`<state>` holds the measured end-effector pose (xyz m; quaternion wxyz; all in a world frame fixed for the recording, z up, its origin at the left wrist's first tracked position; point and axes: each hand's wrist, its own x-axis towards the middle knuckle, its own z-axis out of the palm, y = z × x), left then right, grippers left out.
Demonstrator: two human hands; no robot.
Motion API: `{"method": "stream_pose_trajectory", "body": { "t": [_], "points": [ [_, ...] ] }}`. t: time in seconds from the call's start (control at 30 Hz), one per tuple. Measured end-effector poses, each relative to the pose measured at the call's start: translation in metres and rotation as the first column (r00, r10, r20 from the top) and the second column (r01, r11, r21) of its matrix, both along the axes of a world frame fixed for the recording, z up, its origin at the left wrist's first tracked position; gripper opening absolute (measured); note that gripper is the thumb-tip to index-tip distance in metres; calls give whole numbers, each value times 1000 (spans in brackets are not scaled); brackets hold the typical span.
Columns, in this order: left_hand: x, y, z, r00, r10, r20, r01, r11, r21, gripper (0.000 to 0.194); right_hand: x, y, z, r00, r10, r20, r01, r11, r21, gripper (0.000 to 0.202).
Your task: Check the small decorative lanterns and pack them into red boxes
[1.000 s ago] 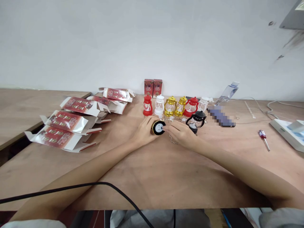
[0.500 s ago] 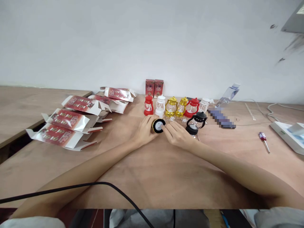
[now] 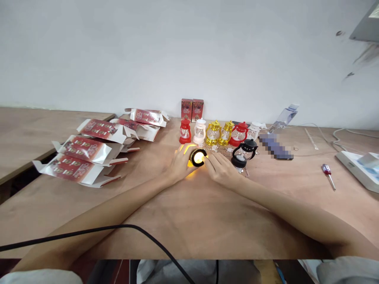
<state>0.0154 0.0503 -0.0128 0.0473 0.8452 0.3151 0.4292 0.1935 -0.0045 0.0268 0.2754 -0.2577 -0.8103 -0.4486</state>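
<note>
My left hand [image 3: 178, 165] is wrapped round a small lantern [image 3: 198, 157], which lies tipped with its round base facing me. The base has a black rim and a white centre, and it glows yellow, casting light on the fingers and table. My right hand [image 3: 221, 169] is closed, its fingertips pressed against the right edge of that base. A black lantern [image 3: 246, 152] stands just beyond my right hand. Behind are a red lantern [image 3: 185, 132], a white lantern [image 3: 199, 132], a gold lantern [image 3: 213, 133] and several more, with small metal rings and tags in front.
Opened red-and-white cartons [image 3: 84, 149] lie piled at the left. Two small red boxes [image 3: 192, 109] stand by the wall. To the right are a tilted clear bottle [image 3: 284, 117], a blurred phone [image 3: 276, 147], a screwdriver [image 3: 328, 176] and a power strip [image 3: 359, 169]. A black cable [image 3: 127, 226] crosses near me.
The base of the held lantern was unlit white and now shines yellow. Both hands have stayed almost in the same place.
</note>
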Motion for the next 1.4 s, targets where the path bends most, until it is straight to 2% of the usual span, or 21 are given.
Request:
{"method": "stream_pose_trajectory", "body": {
  "t": [0.17,0.27,0.33,0.43,0.53,0.67,0.87,1.03,1.1,1.27,1.4],
  "points": [
    [-1,-1,3,1000,-1,23,2,999,-35,37,0,5,2,999,27,45,-27,1000,-7,21],
    [-1,-3,6,999,36,11,-35,998,-49,38,4,9,5,997,70,32,-67,994,-81,20],
    [-1,-4,7,999,38,-17,-39,998,-48,39,8,10,6,987,141,-84,-154,972,-176,21],
    [-1,-6,7,999,3,-52,-5,1000,-23,40,12,10,5,909,262,-323,-349,904,-247,19],
    [-1,-7,8,998,-35,-53,35,999,-10,40,13,8,1,868,345,-357,-443,863,-243,24],
    [-2,-8,8,998,-42,-56,41,999,-25,37,12,8,-7,896,363,-254,-419,882,-216,30],
    [-2,-8,8,997,-66,-38,65,998,-16,38,13,12,-17,847,348,-402,-455,866,-208,30],
    [-2,-8,8,998,-60,-25,59,998,-11,37,12,13,-19,839,362,-406,-472,855,-213,32],
    [-2,-8,8,998,-57,-33,57,998,-12,36,13,14,-19,853,373,-364,-458,870,-182,33],
    [-2,-9,8,998,-22,-56,22,1000,-7,38,15,13,-17,898,419,-136,-430,901,-61,32],
    [-1,-11,9,996,35,-78,-36,999,-16,41,14,9,-17,917,395,-59,-398,917,-32,29]
  ]
}}
